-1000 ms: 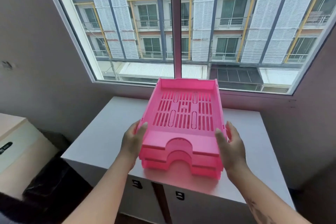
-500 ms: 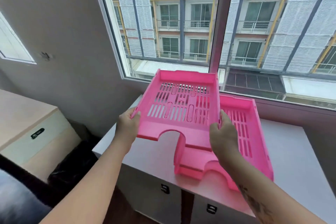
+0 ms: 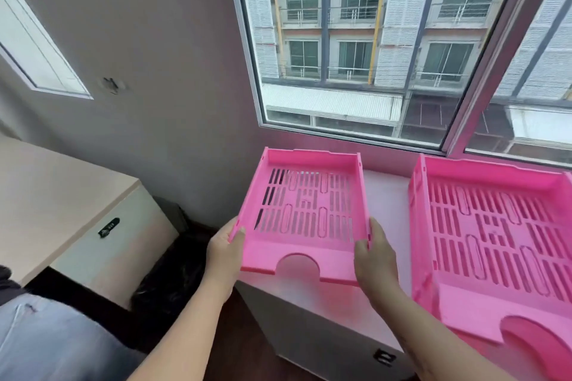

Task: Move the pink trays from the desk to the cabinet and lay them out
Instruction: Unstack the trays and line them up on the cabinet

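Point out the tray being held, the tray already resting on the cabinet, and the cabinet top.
Held tray (image 3: 305, 210): head view, on its slotted floor.
Resting tray (image 3: 495, 232): head view, on its slotted floor.
Cabinet top (image 3: 387, 195): head view, on the bare strip between the trays.

window (image 3: 371, 49), beige desk (image 3: 46, 195), grey wall (image 3: 154, 40)

We see one pink tray (image 3: 305, 219), slotted across its floor with a half-round notch in its near edge, at the left end of the white cabinet (image 3: 385, 195), its left side past the edge. Well to its right, more pink trays (image 3: 495, 241) lie stacked flat.
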Action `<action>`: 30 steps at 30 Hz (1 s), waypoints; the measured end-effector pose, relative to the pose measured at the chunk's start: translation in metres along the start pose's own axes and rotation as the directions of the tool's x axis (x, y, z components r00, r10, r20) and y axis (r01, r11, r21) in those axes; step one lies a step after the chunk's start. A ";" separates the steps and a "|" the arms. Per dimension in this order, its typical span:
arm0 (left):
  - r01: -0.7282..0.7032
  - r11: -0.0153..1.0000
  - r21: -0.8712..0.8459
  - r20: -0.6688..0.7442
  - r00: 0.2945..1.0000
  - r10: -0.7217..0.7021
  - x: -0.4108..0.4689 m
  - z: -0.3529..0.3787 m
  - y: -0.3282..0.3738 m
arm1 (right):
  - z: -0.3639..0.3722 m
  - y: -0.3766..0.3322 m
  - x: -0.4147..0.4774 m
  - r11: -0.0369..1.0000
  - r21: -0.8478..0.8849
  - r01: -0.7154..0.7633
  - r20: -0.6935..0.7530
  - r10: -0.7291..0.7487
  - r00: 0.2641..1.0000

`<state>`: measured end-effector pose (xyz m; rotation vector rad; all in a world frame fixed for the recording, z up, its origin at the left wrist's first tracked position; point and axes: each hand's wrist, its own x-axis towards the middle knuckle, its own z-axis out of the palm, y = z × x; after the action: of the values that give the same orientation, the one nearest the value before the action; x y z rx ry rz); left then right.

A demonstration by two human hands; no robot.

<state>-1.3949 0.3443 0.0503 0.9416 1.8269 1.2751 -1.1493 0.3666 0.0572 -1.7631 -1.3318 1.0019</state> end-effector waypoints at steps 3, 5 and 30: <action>0.009 1.000 -0.024 0.022 1.000 -0.009 0.001 0.002 -0.022 | 0.009 0.011 -0.006 1.000 -0.009 -0.029 0.006 0.029 1.000; 0.011 1.000 -0.008 0.032 0.999 -0.011 0.000 0.002 -0.031 | 0.012 0.017 -0.007 0.999 -0.012 -0.031 -0.011 0.031 0.999; -0.190 0.955 0.228 0.533 0.845 0.041 -0.100 0.244 0.098 | -0.292 0.062 0.032 0.859 -0.503 -0.096 -0.319 -0.081 0.944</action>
<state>-1.1204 0.3900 0.0934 1.4143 1.5376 0.7283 -0.8582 0.3603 0.1303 -2.2105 -1.4526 0.3254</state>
